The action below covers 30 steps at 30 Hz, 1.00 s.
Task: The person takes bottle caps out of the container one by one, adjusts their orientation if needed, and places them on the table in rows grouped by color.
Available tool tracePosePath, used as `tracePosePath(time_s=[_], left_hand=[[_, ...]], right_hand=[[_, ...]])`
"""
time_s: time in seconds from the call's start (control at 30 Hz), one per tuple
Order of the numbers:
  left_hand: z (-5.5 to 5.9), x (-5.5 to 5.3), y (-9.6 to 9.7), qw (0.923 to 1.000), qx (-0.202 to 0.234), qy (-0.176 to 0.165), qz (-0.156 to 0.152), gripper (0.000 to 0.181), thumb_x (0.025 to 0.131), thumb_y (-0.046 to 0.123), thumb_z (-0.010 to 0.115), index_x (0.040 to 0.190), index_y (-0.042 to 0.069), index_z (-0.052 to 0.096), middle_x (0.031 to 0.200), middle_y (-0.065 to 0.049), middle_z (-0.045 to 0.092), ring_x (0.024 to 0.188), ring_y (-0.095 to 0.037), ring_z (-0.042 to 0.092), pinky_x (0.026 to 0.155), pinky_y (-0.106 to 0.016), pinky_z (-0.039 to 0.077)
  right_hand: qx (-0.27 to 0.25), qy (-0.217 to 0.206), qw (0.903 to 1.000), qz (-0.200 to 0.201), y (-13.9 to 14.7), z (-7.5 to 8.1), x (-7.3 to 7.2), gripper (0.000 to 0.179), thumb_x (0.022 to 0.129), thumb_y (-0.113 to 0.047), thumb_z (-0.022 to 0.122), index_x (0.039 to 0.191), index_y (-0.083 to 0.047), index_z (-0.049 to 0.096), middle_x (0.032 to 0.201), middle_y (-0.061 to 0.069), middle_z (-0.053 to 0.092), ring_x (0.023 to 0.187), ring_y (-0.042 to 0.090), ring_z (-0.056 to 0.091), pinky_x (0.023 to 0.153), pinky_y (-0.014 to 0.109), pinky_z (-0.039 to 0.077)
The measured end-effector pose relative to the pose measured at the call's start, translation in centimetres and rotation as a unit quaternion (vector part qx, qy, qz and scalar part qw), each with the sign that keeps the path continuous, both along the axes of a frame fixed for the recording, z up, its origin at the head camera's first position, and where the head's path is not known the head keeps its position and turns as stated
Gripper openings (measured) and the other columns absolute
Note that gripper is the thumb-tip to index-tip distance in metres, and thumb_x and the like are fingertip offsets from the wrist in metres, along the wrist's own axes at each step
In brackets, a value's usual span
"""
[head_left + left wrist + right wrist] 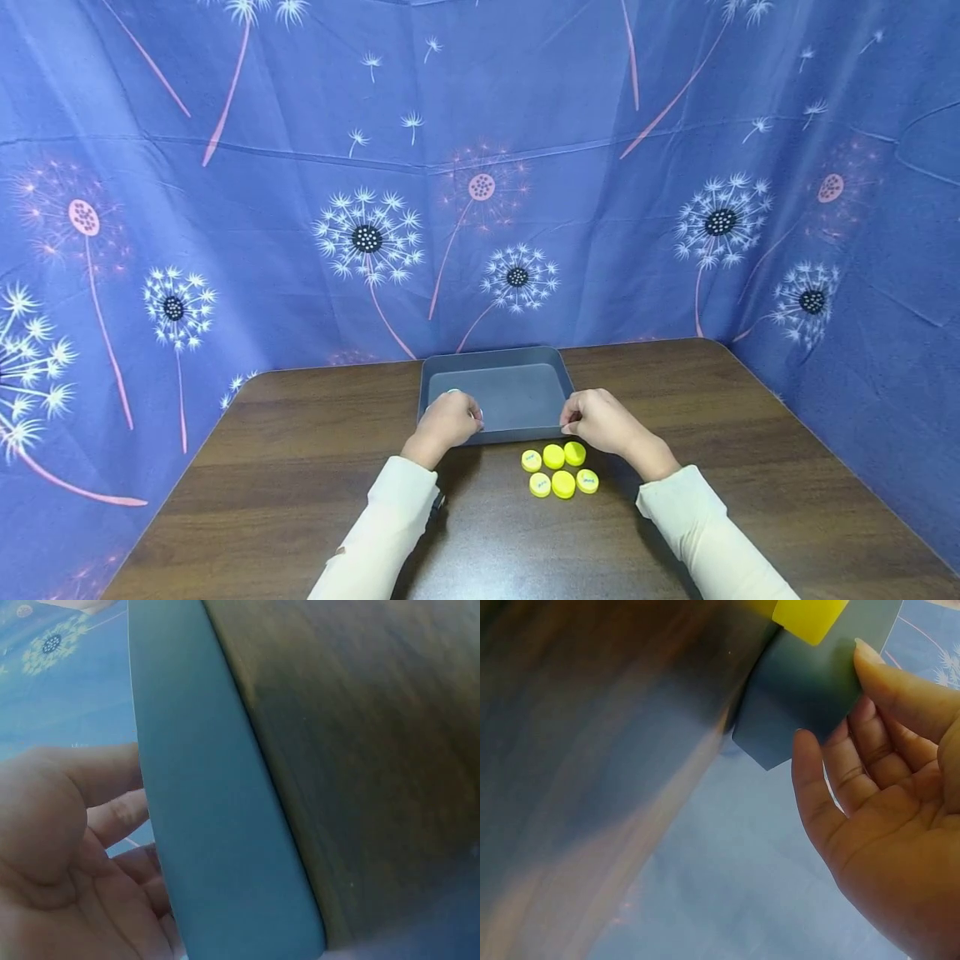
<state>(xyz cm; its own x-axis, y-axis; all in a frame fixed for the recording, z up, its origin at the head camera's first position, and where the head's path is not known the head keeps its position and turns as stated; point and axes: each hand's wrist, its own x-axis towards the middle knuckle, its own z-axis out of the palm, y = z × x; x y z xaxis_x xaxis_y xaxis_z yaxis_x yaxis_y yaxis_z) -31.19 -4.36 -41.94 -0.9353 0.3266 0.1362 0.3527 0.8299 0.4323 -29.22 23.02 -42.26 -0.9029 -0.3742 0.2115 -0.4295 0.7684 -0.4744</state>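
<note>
A dark grey tray (525, 434) stands near the table's back edge. My left hand (446, 421) is over its front left part, with bent fingers. In the left wrist view, their tips are hidden behind the tray's wall (210, 787). White bits (453, 390) show around this hand, too covered to name. At the tray's front right corner is my right hand (603, 423). In the right wrist view its thumb lies before the grey wall (802, 697), apart from the loosely bent fingers; nothing shows between them. Several yellow bottle caps (563, 484) lie in two rows before the tray.
The brown wooden table (300, 500) extends to both sides of the tray. Behind it and at the right hangs a blue dandelion-print cloth (600, 208). A yellow cap (810, 616) shows at the top of the right wrist view.
</note>
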Motion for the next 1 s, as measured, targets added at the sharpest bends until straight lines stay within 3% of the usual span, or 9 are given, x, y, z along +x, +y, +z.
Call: tracePosePath(time_s=[0.13, 0.37, 0.57, 0.83, 1.0], left_hand=[[-0.1, -0.2, -0.2, 0.9999, 0.002, -0.011, 0.0, 0.013, 0.084, 0.016, 0.077, 0.074, 0.014, 0.07, 0.079, 0.003, 0.069, 0.069, -0.013, 0.055, 0.064, -0.032, 0.049], [0.6, -0.3, -0.3, 0.9982, 0.018, -0.054, 0.019, 0.017, 0.084, 0.017, 0.079, 0.07, 0.011, 0.07, 0.066, 0.003, 0.061, 0.059, -0.012, 0.047, 0.051, -0.026, 0.04], [1.1, -0.3, -0.3, 0.9989, 0.003, -0.045, 0.014, 0.015, 0.083, 0.013, 0.074, 0.069, 0.011, 0.069, 0.065, 0.003, 0.06, 0.058, -0.012, 0.048, 0.051, -0.026, 0.04], [1.3, -0.3, -0.3, 0.9982, 0.009, -0.06, 0.007, 0.009, 0.082, 0.01, 0.069, 0.073, 0.009, 0.07, 0.071, -0.001, 0.064, 0.06, -0.014, 0.051, 0.055, -0.028, 0.044], [1.3, 0.1, -0.5, 0.999, 0.009, -0.036, -0.024, 0.008, 0.081, 0.008, 0.065, 0.076, 0.008, 0.071, 0.077, -0.002, 0.067, 0.063, -0.014, 0.051, 0.059, -0.029, 0.046]], right_hand=[[0.001, -0.001, 1.0, 0.0, -0.1, 0.1, 0.0, 0.017, 0.082, 0.0, 0.075, 0.074, -0.014, 0.071, 0.074, -0.007, 0.063, 0.067, 0.006, 0.054, 0.062, 0.026, 0.048], [0.0, 0.006, 1.0, -0.002, -0.2, 0.6, 0.2, 0.018, 0.082, 0.001, 0.076, 0.074, -0.014, 0.071, 0.074, -0.007, 0.064, 0.068, 0.006, 0.055, 0.063, 0.027, 0.049], [0.003, 0.013, 0.9999, -0.002, -0.1, 0.7, 0.1, 0.018, 0.081, 0.001, 0.076, 0.073, -0.014, 0.071, 0.074, -0.009, 0.064, 0.068, 0.006, 0.055, 0.063, 0.027, 0.048], [0.005, 0.01, 0.9999, -0.003, -0.1, 0.5, 0.0, 0.017, 0.082, 0.0, 0.076, 0.074, -0.014, 0.071, 0.074, -0.009, 0.064, 0.068, 0.006, 0.056, 0.064, 0.027, 0.049], [0.006, 0.008, 0.9999, 0.0, 0.0, 0.3, 0.0, 0.017, 0.082, 0.0, 0.076, 0.074, -0.014, 0.071, 0.074, -0.008, 0.064, 0.068, 0.005, 0.056, 0.063, 0.026, 0.049]])
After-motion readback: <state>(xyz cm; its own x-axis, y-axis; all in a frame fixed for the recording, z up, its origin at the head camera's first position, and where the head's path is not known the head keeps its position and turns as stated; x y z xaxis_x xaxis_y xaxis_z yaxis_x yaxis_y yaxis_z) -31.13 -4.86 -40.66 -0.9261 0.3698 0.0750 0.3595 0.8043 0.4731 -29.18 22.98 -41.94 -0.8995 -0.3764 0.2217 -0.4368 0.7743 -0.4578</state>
